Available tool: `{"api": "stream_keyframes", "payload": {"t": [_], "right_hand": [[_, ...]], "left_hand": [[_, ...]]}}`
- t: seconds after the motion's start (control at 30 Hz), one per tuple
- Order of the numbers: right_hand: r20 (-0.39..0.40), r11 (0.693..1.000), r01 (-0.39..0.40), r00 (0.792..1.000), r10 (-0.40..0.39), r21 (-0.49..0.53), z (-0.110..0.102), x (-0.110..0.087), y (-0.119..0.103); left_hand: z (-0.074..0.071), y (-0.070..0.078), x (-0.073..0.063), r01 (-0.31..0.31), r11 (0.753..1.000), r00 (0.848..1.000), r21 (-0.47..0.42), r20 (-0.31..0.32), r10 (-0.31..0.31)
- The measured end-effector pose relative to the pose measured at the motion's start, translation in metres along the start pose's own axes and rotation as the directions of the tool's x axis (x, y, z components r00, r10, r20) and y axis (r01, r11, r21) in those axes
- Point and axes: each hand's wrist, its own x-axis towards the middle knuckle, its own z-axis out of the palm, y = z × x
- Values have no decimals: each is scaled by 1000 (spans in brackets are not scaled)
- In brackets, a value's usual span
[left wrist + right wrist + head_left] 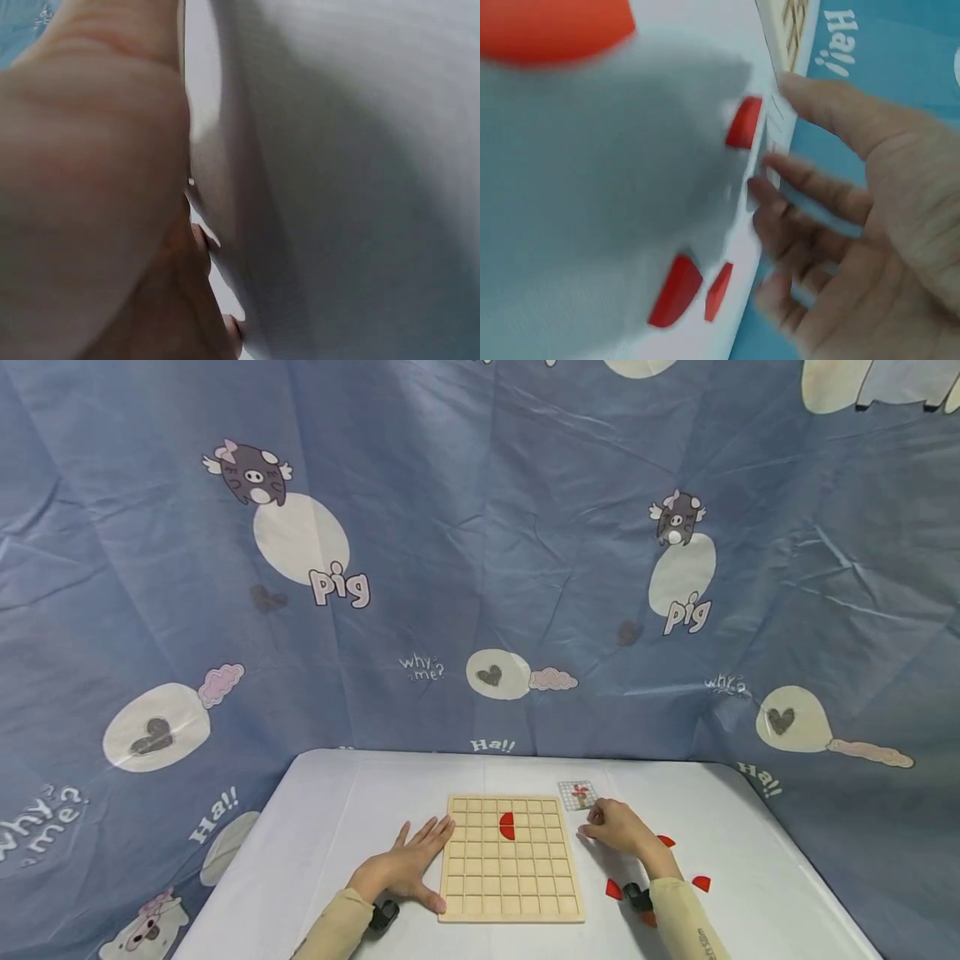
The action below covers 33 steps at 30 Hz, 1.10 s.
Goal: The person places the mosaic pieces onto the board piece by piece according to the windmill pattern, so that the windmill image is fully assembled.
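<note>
A wooden grid board (510, 864) lies on the white table, with two red quarter-circle pieces (507, 832) set one above the other in its upper cells. My left hand (408, 864) is spread flat, its fingertips and thumb touching the board's left edge. In the left wrist view, that palm (90, 202) fills much of the frame. To the right of the board, my right hand (618, 827) hovers with loosely bent fingers, near a small grid card (576, 795) showing a red figure. The right wrist view shows the thumb and fingers (825, 105) apart, holding nothing.
Several loose red pieces (701, 883) lie around the right forearm; one red piece (613, 889) is left of the wrist camera. Another red piece (745, 122) shows in the right wrist view. A blue printed curtain (420, 568) hangs behind the table.
</note>
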Motion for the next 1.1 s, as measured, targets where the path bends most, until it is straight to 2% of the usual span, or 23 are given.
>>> {"api": "stream_keyframes", "payload": {"t": [0.1,0.2,0.3,0.4,0.67,0.83,0.93,1.1], "right_hand": [[26,993,113,993,-112,-19,-6,1,3],[79,983,183,980,-182,-14,-8,2,6],[104,975,220,970,-218,-11,-7,2,7],[96,974,223,971,-220,-27,-4,2,6],[59,988,149,987,-147,-37,-1,1,4],[-14,999,37,999,-37,-10,1,1,6],[-51,999,-49,997,49,8,3,2,7],[-84,994,-106,991,107,12,3,3,3]], "left_hand": [[0,0,1,8,1000,1000,4,1,-8],[-1,0,0,11,1000,1000,2,2,-11],[-1,0,0,14,1000,1000,10,2,-14],[-1,1,0,16,1000,1000,13,0,-16],[-1,1,0,7,1000,1000,6,1,-7],[-1,1,-1,12,1000,1000,9,4,-12],[-2,1,0,14,1000,1000,12,6,-14],[-3,1,0,10,1000,1000,14,6,-10]]}}
